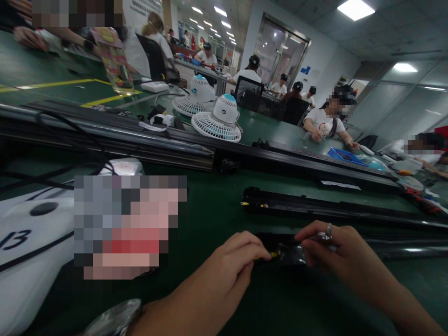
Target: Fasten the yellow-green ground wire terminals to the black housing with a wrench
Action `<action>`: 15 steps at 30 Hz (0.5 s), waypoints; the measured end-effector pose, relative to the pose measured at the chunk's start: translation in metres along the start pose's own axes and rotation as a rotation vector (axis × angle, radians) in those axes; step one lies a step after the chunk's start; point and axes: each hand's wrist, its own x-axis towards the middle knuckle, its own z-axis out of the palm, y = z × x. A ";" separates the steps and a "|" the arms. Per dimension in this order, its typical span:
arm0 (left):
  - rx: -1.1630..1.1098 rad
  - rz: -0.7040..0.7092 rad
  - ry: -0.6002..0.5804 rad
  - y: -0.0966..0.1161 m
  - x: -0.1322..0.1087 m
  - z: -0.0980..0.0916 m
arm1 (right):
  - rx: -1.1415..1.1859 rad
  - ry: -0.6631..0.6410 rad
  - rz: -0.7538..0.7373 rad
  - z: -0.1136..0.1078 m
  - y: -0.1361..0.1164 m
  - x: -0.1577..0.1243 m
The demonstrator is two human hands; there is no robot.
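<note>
My left hand (233,263) is closed, its fingertips pinching a short yellow wire (275,255). My right hand (338,249), with a ring on one finger, closes its thumb and fingers on the edge of a small glossy black part (293,255). The wire's end meets this part, but I cannot tell how they are joined. Just beyond my hands lies a long black channel-shaped rail (315,207) with a yellow wire terminal (245,203) sticking out of its left end. Another dark rail (402,248) runs off to the right behind my right hand.
Two white fans (217,126) stand behind a long dark bar (315,163) across the green table (210,205). At left are a white bag marked 13 (31,214) and a blurred-out object (129,224). A blue tray (346,156) sits near a person opposite. Other people sit around.
</note>
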 end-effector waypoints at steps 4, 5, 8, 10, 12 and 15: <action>-0.004 -0.002 -0.017 0.001 0.000 0.000 | 0.089 -0.014 0.038 -0.002 0.002 0.000; -0.003 0.000 -0.016 0.000 0.000 0.001 | 0.104 -0.002 0.038 -0.002 0.003 0.000; 0.006 0.003 -0.016 0.000 0.000 0.001 | 0.147 0.047 0.027 -0.001 0.002 0.000; 0.011 0.002 -0.021 0.001 0.000 0.001 | 0.188 0.072 0.006 0.000 0.002 0.000; 0.014 0.001 -0.023 0.001 0.001 0.000 | 0.225 0.090 -0.010 0.001 0.001 -0.001; 0.006 0.001 -0.015 0.001 0.000 0.000 | 0.240 0.095 -0.010 0.002 0.001 -0.001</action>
